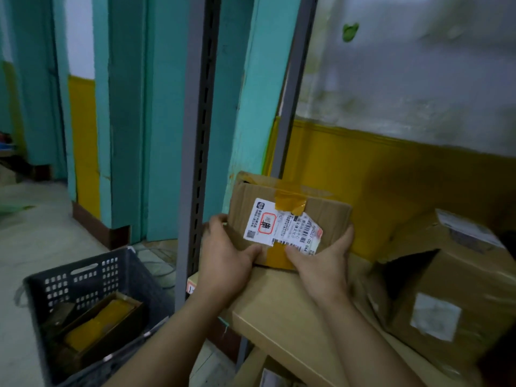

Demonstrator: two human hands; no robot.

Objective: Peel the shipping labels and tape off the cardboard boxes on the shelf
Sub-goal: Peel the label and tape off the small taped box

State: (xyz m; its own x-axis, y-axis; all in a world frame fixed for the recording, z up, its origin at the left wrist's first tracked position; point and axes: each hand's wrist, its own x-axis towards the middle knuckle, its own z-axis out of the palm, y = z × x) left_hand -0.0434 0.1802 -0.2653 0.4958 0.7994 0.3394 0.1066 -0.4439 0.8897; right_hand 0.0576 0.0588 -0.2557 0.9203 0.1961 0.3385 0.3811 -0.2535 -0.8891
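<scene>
- From my remote seat I see the small cardboard box (332, 216) at the centre of the frame, tilted so its labelled face turns up toward the camera.
- Its lower edge meets the pale shelf board (279, 311); I cannot tell whether it rests there or is lifted slightly.
- The left hand (226, 258) grips the box's left side, fingers curled round the edge and thumb laid on the front face near the bottom.
- The right hand (324, 261) grips the right side in the same manner, its thumb lying on the lower edge of the shipping label (279, 227).
- That label is white with a red-outlined stamp, barcodes and print, and it sits crooked on the face, still stuck down.
- A strip of brown tape (290, 203) runs over the top of the box and overlaps the label's upper edge.
- The lower tape strip (275, 255) shows between the 2 thumbs, under the label's bottom edge.
- At the right of the frame, a larger cardboard box (460, 275) stands on the same shelf board, apart from the held box, with a dark open flap on its left and a white label patch (434, 317) on its front.
- At the lower left, a dark plastic crate (83, 277) sits on the floor, with a taped box (103, 319) inside it.
- A grey shelf upright (192, 135) with slots rises just left of the hands.
</scene>
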